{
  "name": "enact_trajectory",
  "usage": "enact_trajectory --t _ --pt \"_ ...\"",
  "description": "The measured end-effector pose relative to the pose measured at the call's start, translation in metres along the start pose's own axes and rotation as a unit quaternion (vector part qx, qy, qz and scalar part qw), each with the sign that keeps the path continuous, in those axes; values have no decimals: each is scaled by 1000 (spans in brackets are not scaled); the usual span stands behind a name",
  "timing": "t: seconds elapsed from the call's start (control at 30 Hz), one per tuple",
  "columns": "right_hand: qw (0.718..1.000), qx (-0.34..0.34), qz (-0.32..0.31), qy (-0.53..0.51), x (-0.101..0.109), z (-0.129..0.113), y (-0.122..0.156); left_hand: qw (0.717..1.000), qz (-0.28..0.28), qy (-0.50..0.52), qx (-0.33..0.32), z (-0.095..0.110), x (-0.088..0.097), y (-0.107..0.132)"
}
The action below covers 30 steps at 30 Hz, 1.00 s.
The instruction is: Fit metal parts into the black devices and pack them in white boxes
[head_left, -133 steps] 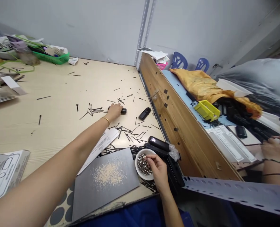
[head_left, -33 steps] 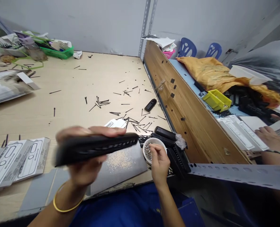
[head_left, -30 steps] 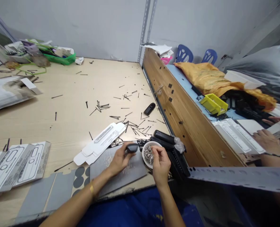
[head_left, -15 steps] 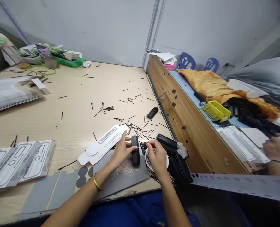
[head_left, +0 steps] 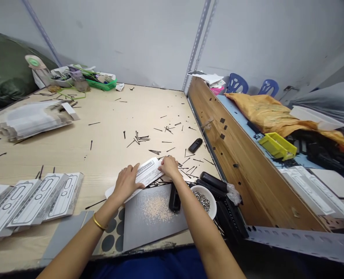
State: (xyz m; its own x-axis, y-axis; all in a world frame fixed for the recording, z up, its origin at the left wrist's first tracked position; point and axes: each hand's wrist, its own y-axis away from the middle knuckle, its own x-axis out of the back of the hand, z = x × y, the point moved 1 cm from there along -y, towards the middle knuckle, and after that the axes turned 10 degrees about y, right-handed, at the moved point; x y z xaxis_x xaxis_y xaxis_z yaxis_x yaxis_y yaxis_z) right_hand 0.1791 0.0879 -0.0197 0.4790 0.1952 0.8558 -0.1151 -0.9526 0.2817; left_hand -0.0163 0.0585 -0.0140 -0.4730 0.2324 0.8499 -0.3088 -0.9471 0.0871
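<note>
Both my hands rest on a flat white unfolded carton [head_left: 146,174] lying on the wooden table [head_left: 81,147]. My left hand [head_left: 127,183] grips its near left part with curled fingers. At the carton's far right end, my right hand [head_left: 168,166] pinches the edge. A long black plastic part [head_left: 174,198] lies on the grey mat [head_left: 152,219] just under my right forearm. A white bowl of small metal screws [head_left: 206,196] sits to the right of it.
Black pins lie scattered over the table middle, with a small black part [head_left: 195,145] near the wooden divider [head_left: 235,155]. Folded printed boxes [head_left: 29,199] line the left front. Black parts [head_left: 218,186] pile beside the bowl. A yellow bin [head_left: 277,145] stands on the neighbouring bench.
My left hand let go of the long black part, which now lies on the grey mat. My right hand left the screw bowl. Both hands moved onto the white carton.
</note>
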Motion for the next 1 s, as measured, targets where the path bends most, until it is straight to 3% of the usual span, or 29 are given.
enact_trajectory --t 0.07,0.13,0.17,0.2,0.27,0.3,0.37,0.47,0.53,0.6,0.67,0.77,0.83,0.9,1.0 --pt "999 41 1 -23 12 5 5 997 19 72 -15 3 19 -2" --pt "990 119 22 -75 26 6 16 974 -34 223 -17 9 37 -1" --pt "980 166 44 -102 33 6 24 944 -103 312 -16 14 44 1" --pt "967 212 69 -122 39 5 32 897 -188 399 -11 20 48 4" --pt "943 285 103 -135 50 5 48 779 -327 535 15 32 48 15" --pt "937 306 101 -137 53 6 55 730 -356 582 34 38 45 21" --pt "924 328 60 -187 56 12 67 664 -357 654 65 46 35 32" --pt "877 313 -52 -362 52 25 79 590 -388 704 72 55 19 47" --pt "844 281 -90 -449 47 33 84 556 -423 713 61 59 12 54" --pt "832 253 -79 -488 43 38 90 557 -435 706 40 63 9 59" --pt "852 251 -48 -457 44 38 97 584 -430 688 31 66 6 61" --pt "923 291 23 -251 50 33 109 639 -394 659 39 66 1 61" --pt "937 313 60 -142 51 30 115 681 -366 633 35 66 -3 60" --pt "933 308 76 -169 46 28 118 706 -346 615 52 66 -7 60" --pt "899 169 160 -370 27 29 123 689 -317 646 90 67 -7 61"
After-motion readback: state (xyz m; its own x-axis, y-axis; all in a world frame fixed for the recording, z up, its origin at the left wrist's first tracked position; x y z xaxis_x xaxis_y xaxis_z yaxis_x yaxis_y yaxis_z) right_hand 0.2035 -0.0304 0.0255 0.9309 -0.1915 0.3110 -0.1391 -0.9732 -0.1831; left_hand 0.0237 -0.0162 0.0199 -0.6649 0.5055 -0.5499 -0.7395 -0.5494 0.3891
